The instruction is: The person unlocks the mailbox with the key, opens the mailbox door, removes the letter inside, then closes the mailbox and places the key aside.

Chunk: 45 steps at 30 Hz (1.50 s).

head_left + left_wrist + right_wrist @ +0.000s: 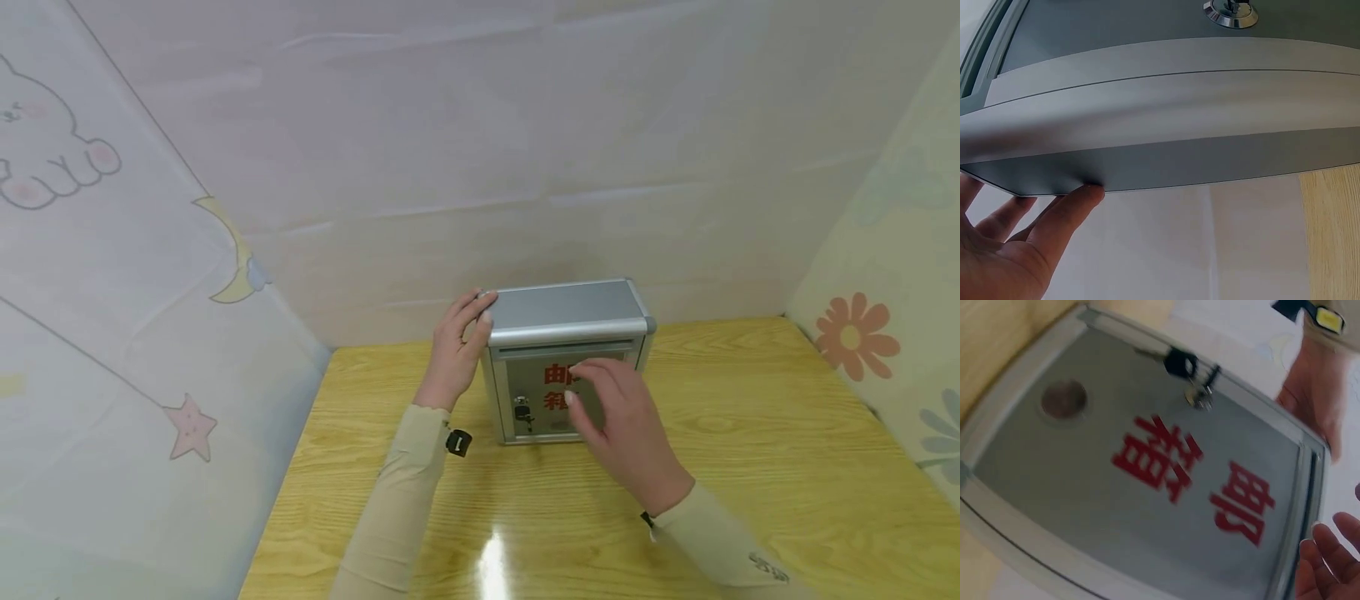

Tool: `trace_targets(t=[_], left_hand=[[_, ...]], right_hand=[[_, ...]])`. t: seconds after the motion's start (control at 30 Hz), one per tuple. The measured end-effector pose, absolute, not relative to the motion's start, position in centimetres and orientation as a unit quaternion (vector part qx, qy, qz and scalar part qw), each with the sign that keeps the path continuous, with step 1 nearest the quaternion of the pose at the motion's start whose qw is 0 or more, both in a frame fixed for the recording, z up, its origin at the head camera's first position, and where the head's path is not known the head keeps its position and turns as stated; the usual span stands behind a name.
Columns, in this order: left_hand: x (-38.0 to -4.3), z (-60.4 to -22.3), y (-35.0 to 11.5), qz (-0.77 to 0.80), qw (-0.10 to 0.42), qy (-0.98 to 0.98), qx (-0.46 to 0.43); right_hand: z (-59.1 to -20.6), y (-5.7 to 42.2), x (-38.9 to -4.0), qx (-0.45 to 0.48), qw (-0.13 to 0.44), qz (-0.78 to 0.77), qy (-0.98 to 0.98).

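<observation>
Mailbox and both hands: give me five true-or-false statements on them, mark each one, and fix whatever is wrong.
1. The left hand touches the mailbox. True.
2. The right hand is gripping the keys. False: it holds nothing, and the keys hang at the lock.
3. The characters on the mailbox's front are red. True.
4. The mailbox is lying on its back. False: it stands upright on the wooden table.
5. The mail slot sits below the characters. False: it runs above them, near the top edge.
</observation>
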<state>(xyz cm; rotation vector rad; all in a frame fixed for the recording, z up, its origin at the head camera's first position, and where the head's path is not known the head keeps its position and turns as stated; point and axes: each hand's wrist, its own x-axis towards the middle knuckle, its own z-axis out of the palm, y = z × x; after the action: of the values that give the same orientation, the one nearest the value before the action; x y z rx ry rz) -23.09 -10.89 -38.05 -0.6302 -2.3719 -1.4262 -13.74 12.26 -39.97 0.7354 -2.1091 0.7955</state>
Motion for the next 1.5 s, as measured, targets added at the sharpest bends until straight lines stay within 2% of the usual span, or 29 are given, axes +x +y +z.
trace_targets(t=[0.3, 0.5, 0.97, 1.23, 1.5], left_hand=[[-23.2, -38.2, -10.7, -0.498, 0.150, -0.826, -0.218], [-23.1, -38.3, -10.7, -0.497, 0.157, -0.825, -0.219], [-23.3, -38.6, -10.9, -0.499, 0.149, -0.824, -0.222], [-23.2, -38.4, -10.8, -0.502, 0.143, -0.823, -0.222], [-23.1, -38.2, -10.8, -0.503, 0.139, -0.823, -0.222]], right_hand=[[-43.8, 10.3, -13.6, 0.298, 0.276, 0.264, -0.875], [-45.4, 9.0, -14.1, 0.283, 0.236, 0.246, -0.896], [-46.2, 6.8, -15.0, 0.248, 0.245, 0.223, -0.910], [-45.9, 6.6, -15.0, 0.232, 0.207, 0.264, -0.913], [-46.1, 6.5, -15.1, 0.220, 0.199, 0.282, -0.912]])
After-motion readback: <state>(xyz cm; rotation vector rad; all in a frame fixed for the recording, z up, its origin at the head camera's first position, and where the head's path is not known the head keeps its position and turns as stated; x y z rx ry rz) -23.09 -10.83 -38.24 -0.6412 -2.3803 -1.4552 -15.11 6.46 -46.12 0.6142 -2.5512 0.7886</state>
